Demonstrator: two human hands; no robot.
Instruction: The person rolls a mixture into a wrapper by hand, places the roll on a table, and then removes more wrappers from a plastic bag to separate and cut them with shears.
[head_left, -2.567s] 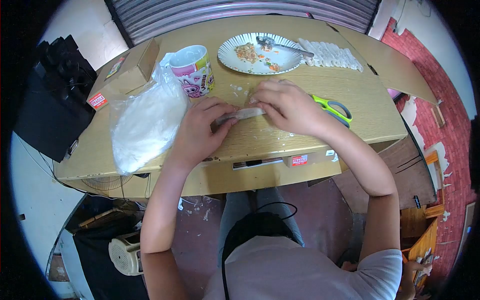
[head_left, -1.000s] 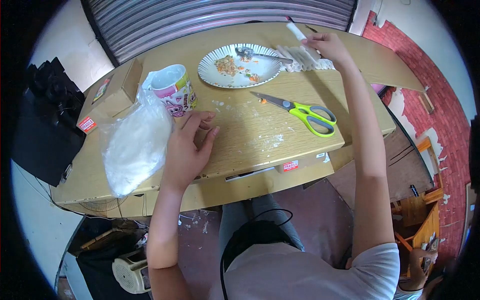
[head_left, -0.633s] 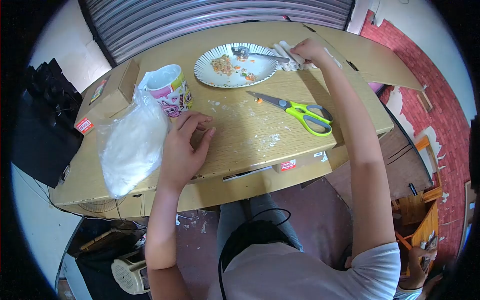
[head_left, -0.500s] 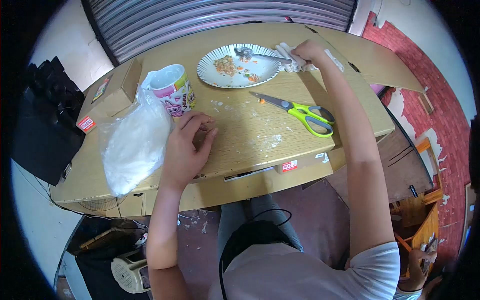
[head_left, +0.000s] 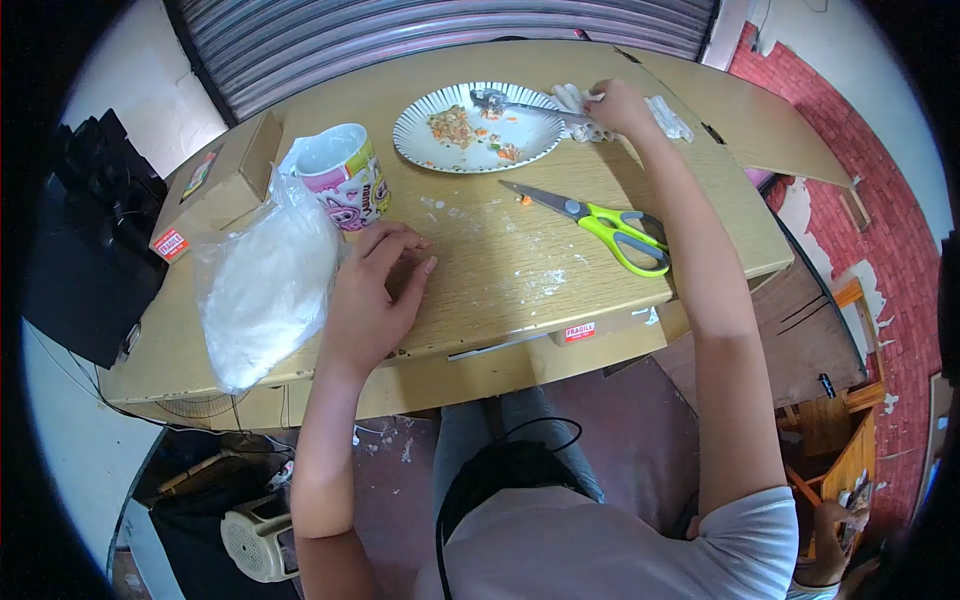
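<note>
My left hand (head_left: 375, 285) rests on the table (head_left: 470, 270) near its front edge, fingers loosely bent, the thumb apart, nothing held. Beside it lies a clear plastic bag of white powder (head_left: 270, 285), and behind that stands a printed mug (head_left: 345, 180). At the far right, my right hand (head_left: 620, 105) has its fingers closed on a crumpled white cloth (head_left: 575, 100); the fingertips are partly hidden. Left of that hand is a white paper plate (head_left: 415, 148) with food scraps and a spoon (head_left: 535, 110), whose handle reaches over the cloth. Green-handled scissors (head_left: 600, 225) lie open below the plate.
A cardboard box (head_left: 225, 180) stands at the back left, beside a black object (head_left: 90, 250). White smears mark the tabletop. Another box (head_left: 600, 328) shows under the front edge. A stool (head_left: 255, 540) is on the floor, and another person's hand (head_left: 835, 520) appears lower right.
The right hand has stayed at the cloth, with its fingers shifting slightly. The left hand rests in the same place. The whole view has tilted a little.
</note>
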